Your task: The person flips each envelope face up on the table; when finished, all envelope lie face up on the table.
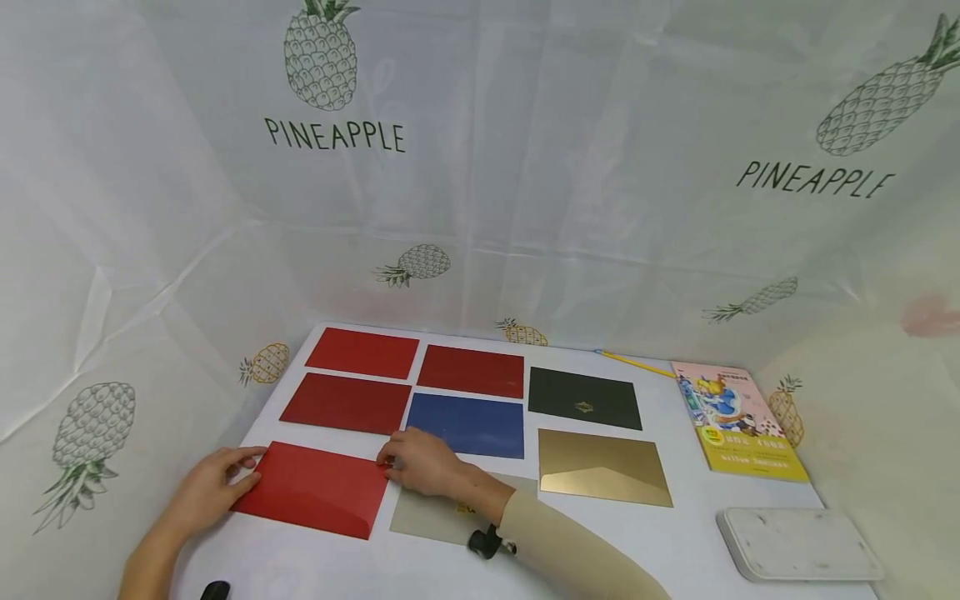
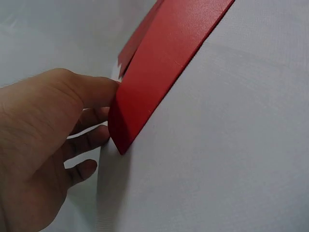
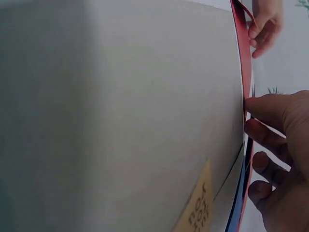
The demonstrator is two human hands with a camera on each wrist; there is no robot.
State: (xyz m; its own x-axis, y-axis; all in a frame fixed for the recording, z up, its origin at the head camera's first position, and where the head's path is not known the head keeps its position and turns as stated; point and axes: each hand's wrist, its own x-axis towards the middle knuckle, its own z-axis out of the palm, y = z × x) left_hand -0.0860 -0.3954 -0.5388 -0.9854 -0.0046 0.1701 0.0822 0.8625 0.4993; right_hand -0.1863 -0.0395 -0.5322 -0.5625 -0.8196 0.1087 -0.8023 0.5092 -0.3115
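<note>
A bright red envelope (image 1: 311,490) lies at the near left of the white table. The left hand (image 1: 213,492) pinches its left edge, with the thumb at the envelope's corner in the left wrist view and the other fingers loosely bent beside it. At its upper right corner, the right hand (image 1: 423,462) holds the edge between thumb and index finger. The right forearm crosses over a pale grey envelope (image 1: 420,512) with gold lettering, partly hiding it. Just beyond the right hand is a blue envelope (image 1: 468,425).
Farther back lie several red envelopes (image 1: 360,353), a dark green one (image 1: 585,396) and a gold one (image 1: 603,467). To the right are a pencil (image 1: 637,362), a picture book (image 1: 738,421) and a white box-like object (image 1: 798,544). Pineapple-print curtain (image 1: 570,167) surrounds the table.
</note>
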